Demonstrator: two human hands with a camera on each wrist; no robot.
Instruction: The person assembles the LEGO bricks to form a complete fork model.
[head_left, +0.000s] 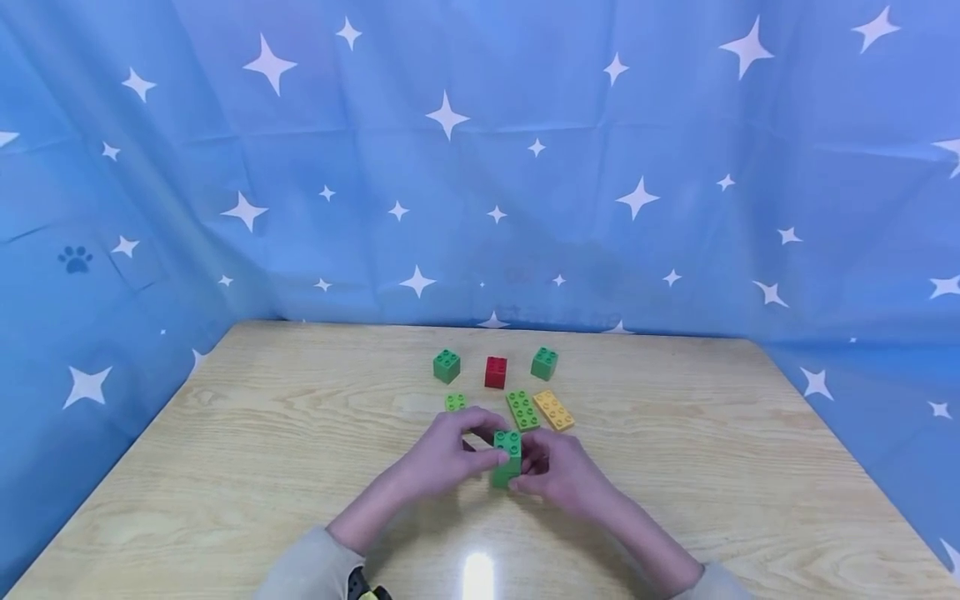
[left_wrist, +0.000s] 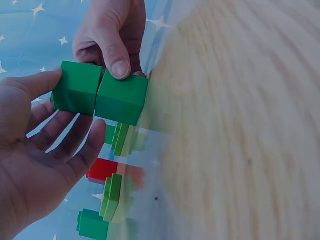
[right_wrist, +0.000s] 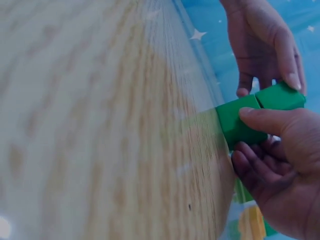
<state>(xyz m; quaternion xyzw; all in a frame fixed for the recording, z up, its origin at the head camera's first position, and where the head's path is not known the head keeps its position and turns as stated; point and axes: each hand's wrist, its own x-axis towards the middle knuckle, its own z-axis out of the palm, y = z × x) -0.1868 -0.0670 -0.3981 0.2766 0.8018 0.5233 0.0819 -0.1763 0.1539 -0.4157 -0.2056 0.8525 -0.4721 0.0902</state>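
Two green building bricks stand one on the other between my hands, near the middle of the table. My left hand [head_left: 444, 457] pinches the upper brick [left_wrist: 77, 86] between thumb and fingers. Around the lower brick [right_wrist: 238, 120], at its right side, the thumb and fingers of my right hand [head_left: 564, 468] keep a grip. A thin dark seam runs between the two bricks in both wrist views. Studs show on top of the upper brick in the head view. The lower brick is close over the tabletop, and its far side is hidden.
Behind the hands lie a light green long brick [head_left: 522, 411], a yellow long brick [head_left: 554, 410] and another light green brick [head_left: 455, 402], partly hidden by the left hand. Farther back stand a red brick [head_left: 495, 372] and two green bricks. A blue starred curtain [head_left: 480, 167] borders the wooden table [head_left: 300, 400].
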